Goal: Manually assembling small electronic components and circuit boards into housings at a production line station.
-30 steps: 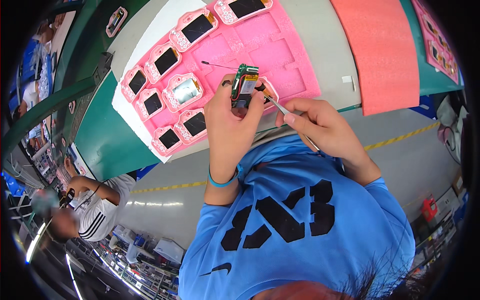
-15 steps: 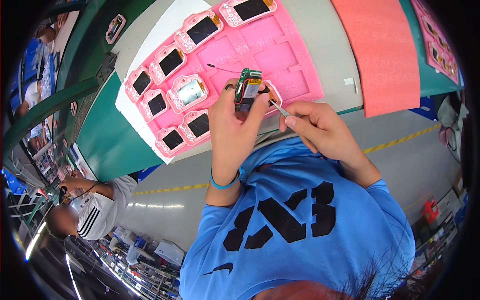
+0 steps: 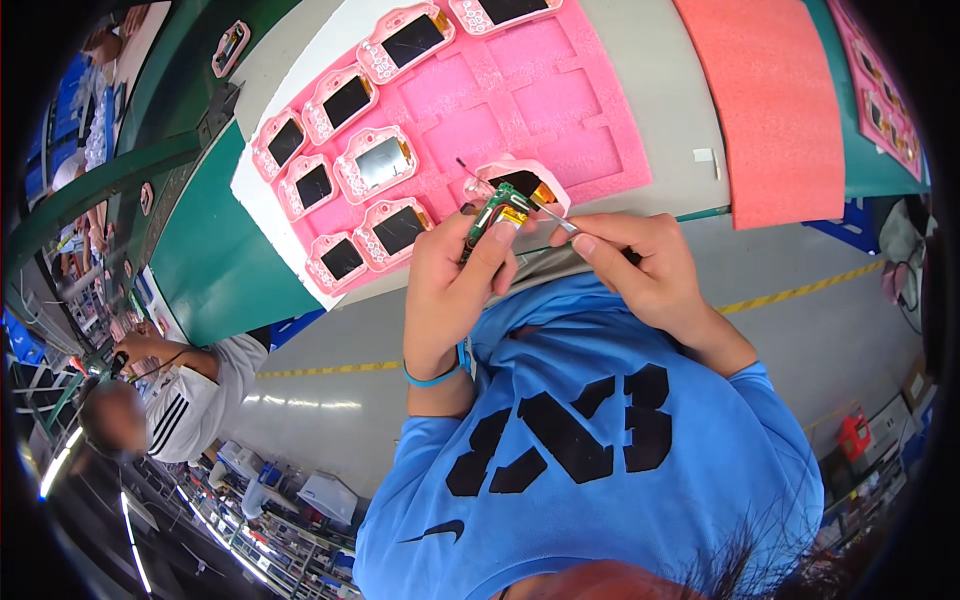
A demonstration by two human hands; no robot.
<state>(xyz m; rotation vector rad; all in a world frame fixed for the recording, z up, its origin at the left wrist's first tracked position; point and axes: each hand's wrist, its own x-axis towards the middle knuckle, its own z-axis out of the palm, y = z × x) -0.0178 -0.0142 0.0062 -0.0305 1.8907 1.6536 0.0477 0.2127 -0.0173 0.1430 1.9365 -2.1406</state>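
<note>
Two black prints [image 3: 568, 440] mark the shirt [image 3: 700, 500]; left hand [image 3: 448, 285] holds a circuit board [image 3: 495, 207].

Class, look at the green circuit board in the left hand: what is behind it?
Behind the circuit board, part of a pink casing shows, including some dark screen. The portion directly behind the circuit board is covered and cannot be seen.

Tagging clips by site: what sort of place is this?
Likely an electronics assembly workshop: pink foam tray of pink plastic devices with screens, green circuit board in the left hand, white-shirted co-worker nearby.
</note>
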